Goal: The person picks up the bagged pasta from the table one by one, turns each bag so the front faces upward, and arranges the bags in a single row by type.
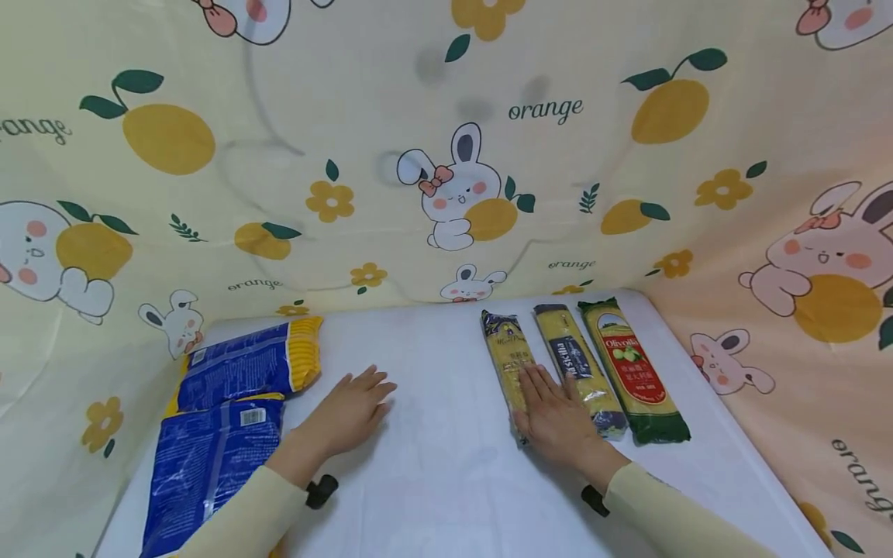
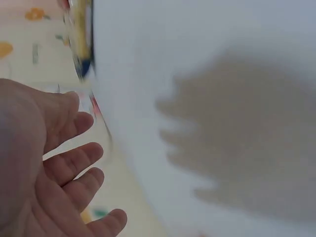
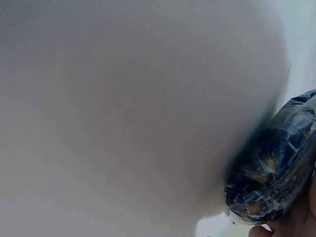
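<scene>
My right hand point(image 1: 558, 422) lies over the lower part of a slim clear-and-yellow pasta packet point(image 1: 508, 345), its fingers extended along the top. In the right wrist view the dark blue end of the packet point(image 3: 269, 173) shows beside part of the hand at the frame's edge. To its right lie a spaghetti packet with a dark blue label point(image 1: 570, 356) and a green-ended one with a red label point(image 1: 631, 368). My left hand point(image 1: 352, 411) hovers over the white table with fingers spread, holding nothing; in the left wrist view its fingers are relaxed and bent slightly.
Two blue bags with yellow ends lie at the left: one behind point(image 1: 237, 368), one in front point(image 1: 209, 465), partly covered by my left sleeve. A cloth printed with rabbits and oranges point(image 1: 391, 93) hangs behind and beside the white table point(image 1: 432, 496).
</scene>
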A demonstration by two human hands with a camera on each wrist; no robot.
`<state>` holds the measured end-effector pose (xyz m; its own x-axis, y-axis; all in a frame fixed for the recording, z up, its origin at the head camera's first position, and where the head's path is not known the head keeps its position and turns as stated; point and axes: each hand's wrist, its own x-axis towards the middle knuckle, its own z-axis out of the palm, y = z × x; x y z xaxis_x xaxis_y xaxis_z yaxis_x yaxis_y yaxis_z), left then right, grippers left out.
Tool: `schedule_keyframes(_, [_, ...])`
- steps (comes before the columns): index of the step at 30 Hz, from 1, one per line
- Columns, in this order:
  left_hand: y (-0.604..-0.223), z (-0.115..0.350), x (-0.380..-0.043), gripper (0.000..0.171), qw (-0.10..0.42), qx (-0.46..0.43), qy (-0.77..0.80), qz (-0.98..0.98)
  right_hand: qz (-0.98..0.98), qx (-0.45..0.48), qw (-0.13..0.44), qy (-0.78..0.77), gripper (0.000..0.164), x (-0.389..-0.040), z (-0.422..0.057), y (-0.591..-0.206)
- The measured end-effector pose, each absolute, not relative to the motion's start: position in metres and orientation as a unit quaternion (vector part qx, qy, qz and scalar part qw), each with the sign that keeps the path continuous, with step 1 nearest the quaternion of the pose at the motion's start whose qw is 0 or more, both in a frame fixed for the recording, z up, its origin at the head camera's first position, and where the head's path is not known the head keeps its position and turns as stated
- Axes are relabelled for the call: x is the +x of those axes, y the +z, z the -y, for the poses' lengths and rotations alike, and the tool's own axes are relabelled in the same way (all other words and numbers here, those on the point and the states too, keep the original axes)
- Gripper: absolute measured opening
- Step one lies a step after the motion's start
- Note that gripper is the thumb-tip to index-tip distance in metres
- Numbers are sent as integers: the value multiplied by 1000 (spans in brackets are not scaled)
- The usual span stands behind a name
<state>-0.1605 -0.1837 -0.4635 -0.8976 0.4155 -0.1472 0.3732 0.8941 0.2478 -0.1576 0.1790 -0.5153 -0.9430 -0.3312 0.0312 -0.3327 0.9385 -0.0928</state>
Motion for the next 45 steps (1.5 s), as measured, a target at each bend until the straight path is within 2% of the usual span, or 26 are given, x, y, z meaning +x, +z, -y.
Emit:
schedule_keyframes(9, [-444,288,-108,36,26,148,81,-985,985,168,24,41,70,-162,-195,-518])
schedule_keyframes(14, [-449,340,-80,40,49,119,13,-992,985,162,24,50,71,-162,-196,-524])
schedule_keyframes(16, [-454,359,-69,50,84,107,-4,-991,985,162,24,54,71,-163,-195,-525])
schedule_keyframes(19, [-466,379,-53,81,149,81,-5,-986,985,161,22,56,72,-163,-195,-525])
schedule_keyframes(21, [-476,387,-44,97,172,70,9,-983,986,159,22,55,72,-162,-195,-524])
schedule_keyframes(23, [-487,390,-36,103,171,65,29,-983,986,157,22,55,72,-162,-195,-523])
schedule_keyframes(28, [-506,383,-30,94,134,56,64,-987,985,160,25,65,71,-161,-194,-522])
schedule_keyframes(32, [-509,366,-32,89,126,47,96,-986,984,164,33,69,71,-161,-192,-522])
schedule_keyframes(45, [-504,269,-56,79,123,149,138,-971,985,160,21,66,71,-161,-193,-521])
